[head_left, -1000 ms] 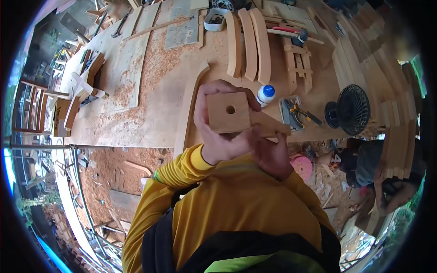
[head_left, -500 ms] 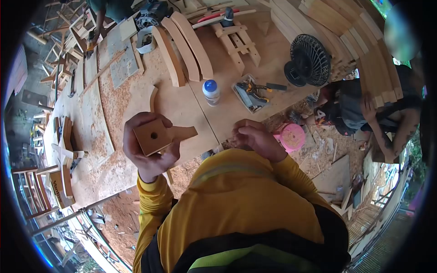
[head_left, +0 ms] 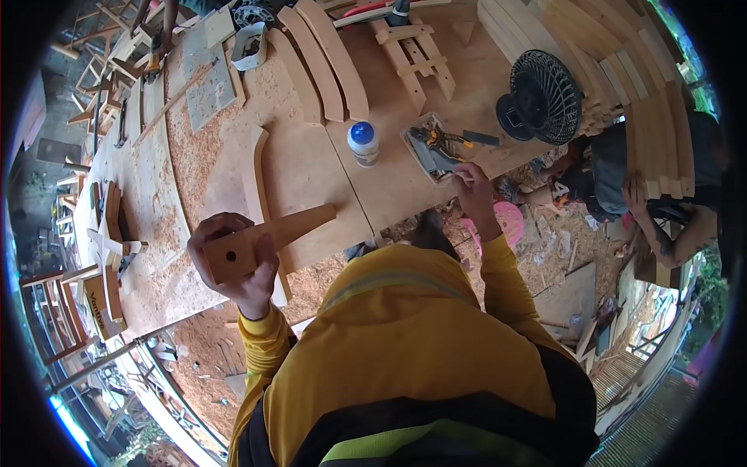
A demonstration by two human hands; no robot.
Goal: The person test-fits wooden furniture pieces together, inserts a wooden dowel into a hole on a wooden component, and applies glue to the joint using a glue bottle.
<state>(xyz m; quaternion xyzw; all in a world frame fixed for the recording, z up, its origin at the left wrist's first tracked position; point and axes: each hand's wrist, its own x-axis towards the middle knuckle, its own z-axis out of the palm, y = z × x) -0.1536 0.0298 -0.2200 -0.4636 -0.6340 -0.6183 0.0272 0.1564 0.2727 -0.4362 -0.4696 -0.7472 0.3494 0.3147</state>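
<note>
My left hand [head_left: 233, 261] is wrapped around a tapered wooden furniture leg [head_left: 284, 233]. Its blocky end with a dark round hole faces me, and its narrow end points right over the table. Beneath it, a curved wooden piece [head_left: 255, 175] lies on the plywood tabletop [head_left: 311, 167]. My right hand [head_left: 475, 191] is at the near right edge of a small tool tray [head_left: 420, 156], fingers bent together; what they pinch, if anything, is too small to make out. Pliers with yellow-and-black handles [head_left: 445, 144] lie in that tray.
Left of the tray stands a blue-capped bottle [head_left: 362, 145]. A black fan [head_left: 545, 97] is at the right, beside stacked boards [head_left: 657, 148] and a co-worker's arm [head_left: 661, 241]. Long curved wooden pieces [head_left: 311, 62] lie farther back. A pink stool [head_left: 510, 222] stands below the table edge.
My right hand has moved forward and right to the tool tray. My left hand has shifted left, and the furniture leg has turned to show more of its length.
</note>
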